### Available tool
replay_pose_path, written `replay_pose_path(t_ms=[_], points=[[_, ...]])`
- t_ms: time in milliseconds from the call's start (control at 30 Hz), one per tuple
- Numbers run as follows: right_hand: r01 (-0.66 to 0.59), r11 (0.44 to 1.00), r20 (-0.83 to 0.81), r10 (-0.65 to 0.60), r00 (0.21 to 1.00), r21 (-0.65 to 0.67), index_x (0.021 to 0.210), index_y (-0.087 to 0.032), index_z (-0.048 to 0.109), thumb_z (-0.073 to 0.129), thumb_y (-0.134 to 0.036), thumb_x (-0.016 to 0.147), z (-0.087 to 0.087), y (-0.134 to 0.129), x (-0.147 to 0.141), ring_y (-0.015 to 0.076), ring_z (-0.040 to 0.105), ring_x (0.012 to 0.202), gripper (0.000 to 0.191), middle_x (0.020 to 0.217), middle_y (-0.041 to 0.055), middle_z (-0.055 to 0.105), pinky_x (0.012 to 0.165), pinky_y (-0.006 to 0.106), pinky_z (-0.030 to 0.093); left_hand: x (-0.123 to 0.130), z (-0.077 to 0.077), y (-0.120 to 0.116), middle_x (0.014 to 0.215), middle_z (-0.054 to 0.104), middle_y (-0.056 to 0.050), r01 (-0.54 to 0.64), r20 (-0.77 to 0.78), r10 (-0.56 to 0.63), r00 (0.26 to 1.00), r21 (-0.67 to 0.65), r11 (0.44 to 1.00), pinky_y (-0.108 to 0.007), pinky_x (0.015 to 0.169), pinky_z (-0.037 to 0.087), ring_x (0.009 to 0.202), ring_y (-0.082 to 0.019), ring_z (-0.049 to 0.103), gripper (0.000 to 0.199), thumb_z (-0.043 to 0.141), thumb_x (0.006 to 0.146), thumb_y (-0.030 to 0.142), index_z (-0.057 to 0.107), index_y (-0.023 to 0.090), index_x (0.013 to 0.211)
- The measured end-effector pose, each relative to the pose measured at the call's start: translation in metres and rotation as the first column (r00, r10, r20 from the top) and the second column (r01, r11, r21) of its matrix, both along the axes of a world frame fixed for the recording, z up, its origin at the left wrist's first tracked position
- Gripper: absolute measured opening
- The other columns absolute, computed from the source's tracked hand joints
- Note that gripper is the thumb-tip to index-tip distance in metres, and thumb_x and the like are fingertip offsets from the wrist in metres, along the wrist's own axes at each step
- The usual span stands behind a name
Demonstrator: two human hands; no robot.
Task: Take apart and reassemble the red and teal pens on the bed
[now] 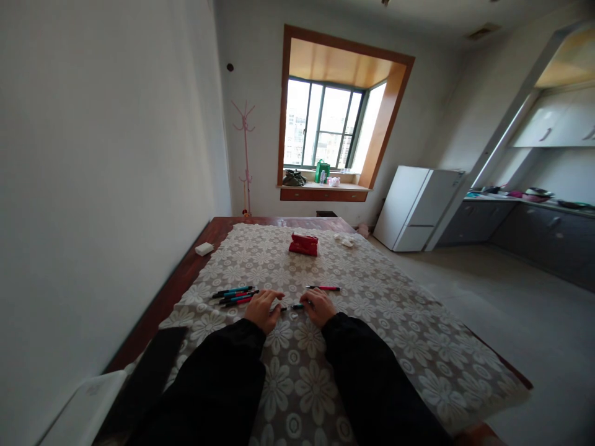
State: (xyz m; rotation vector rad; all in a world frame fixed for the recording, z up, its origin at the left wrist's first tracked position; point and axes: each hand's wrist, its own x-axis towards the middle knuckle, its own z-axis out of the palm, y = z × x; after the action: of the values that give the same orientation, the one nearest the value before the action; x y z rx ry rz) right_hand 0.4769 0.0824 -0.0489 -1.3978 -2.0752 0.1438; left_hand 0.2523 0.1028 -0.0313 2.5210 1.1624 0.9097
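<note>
My right hand (pixel 319 306) is closed with its fingertips on a dark teal pen (pixel 298 306), whose tip end points left. Facing it, my left hand (pixel 264 311) rests over the cloth with thumb and forefinger apart. By the left thumb lies a small dark piece (pixel 284 308), too small to name. Several pens (pixel 235 295) in teal, red and black lie in a loose group just left of my left hand. A red and black pen (pixel 324 288) lies crosswise beyond my right hand.
A flowered tablecloth (pixel 316 390) covers the wooden table. Farther back sit a red pouch (pixel 304 244) and a crumpled white item (pixel 344 240). A white box (pixel 204 249) stands near the left edge, beside the wall. A dark flat object (pixel 160 353) lies at the near left.
</note>
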Motion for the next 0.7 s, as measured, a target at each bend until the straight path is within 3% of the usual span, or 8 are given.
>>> replay_pose_path(t_ms=[100,233,700], points=[[0.043,0.999,0.043,-0.044,0.998,0.014,0.081,-0.021,0.063,0.055,-0.011,0.079,0.0012,-0.0006,0.0011,0.0195,0.053,0.087,0.013,0.084,0.0029,0.065,0.08,0.031,0.036,-0.0003,-0.0034,0.0011,0.102,0.065,-0.005,-0.014,-0.059,0.012,0.998,-0.022,1.0,-0.037,0.09,0.041,0.102,-0.024,0.053,0.03,0.062,0.071,0.021,0.064,0.024,0.101],[0.067,0.997,0.104,-0.071,0.992,0.042,0.081,-0.021,0.062,0.055,-0.012,0.079,0.0036,-0.0024,0.0023,0.0202,0.052,0.091,0.012,0.085,0.0023,0.065,0.084,0.032,0.033,-0.0002,-0.0064,0.0027,0.093,0.067,-0.004,-0.02,-0.122,0.012,0.992,-0.063,0.998,-0.037,0.086,0.042,0.095,-0.023,0.055,0.015,0.059,0.076,0.027,0.07,0.026,0.086],[0.002,1.0,0.09,-0.005,0.996,0.029,0.082,-0.021,0.063,0.055,-0.011,0.081,0.0045,-0.0026,0.0008,0.0197,0.053,0.089,0.013,0.085,0.003,0.064,0.082,0.032,0.036,0.0001,-0.0081,0.0047,0.091,0.068,-0.003,0.038,-0.134,-0.044,0.99,-0.049,0.998,-0.032,0.08,0.044,0.091,-0.021,0.059,0.018,0.056,0.079,0.029,0.07,0.027,0.091]])
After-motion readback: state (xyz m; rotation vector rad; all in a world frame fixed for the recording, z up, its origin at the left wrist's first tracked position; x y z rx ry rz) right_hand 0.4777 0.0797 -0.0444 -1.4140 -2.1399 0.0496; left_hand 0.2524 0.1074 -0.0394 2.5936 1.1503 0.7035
